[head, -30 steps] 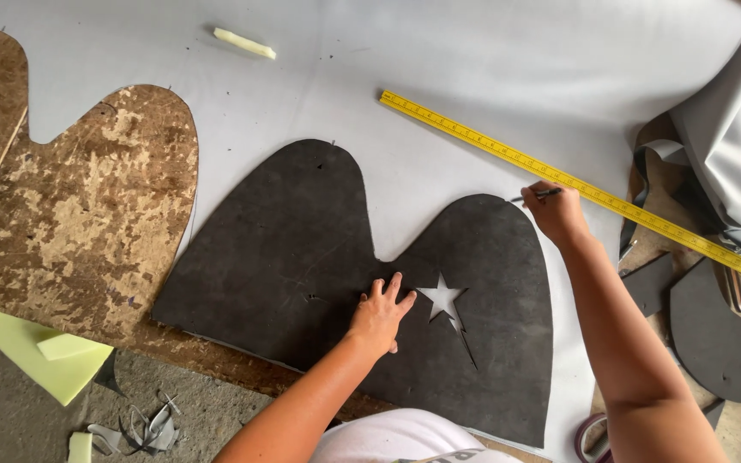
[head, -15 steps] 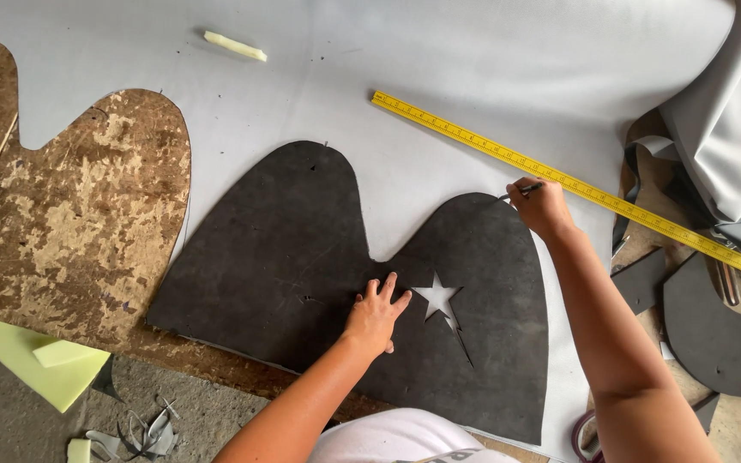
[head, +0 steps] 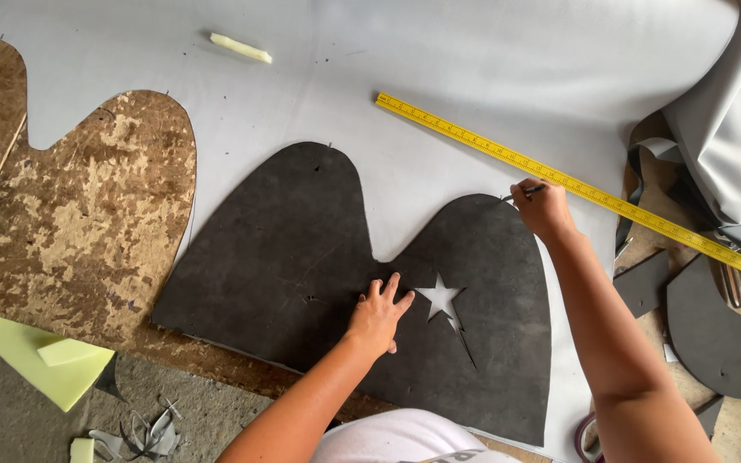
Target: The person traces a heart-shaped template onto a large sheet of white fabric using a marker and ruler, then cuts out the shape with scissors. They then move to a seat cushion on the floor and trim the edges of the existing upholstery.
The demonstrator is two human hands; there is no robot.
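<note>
Tracing around the template.
My left hand [head: 377,315] lies spread flat on the dark template [head: 302,257]; my right hand [head: 545,208] pinches a pen [head: 521,193] at its edge, on grey sheet [head: 473,69].

Probably an upholstery workshop: grey fabric sheet [head: 473,69], yellow measuring tape [head: 576,184], foam offcuts [head: 36,364], worn workbench [head: 70,231].

Worn, mottled brown worktable [head: 87,223]; grey concrete floor [head: 10,429] below; even daylight.
</note>
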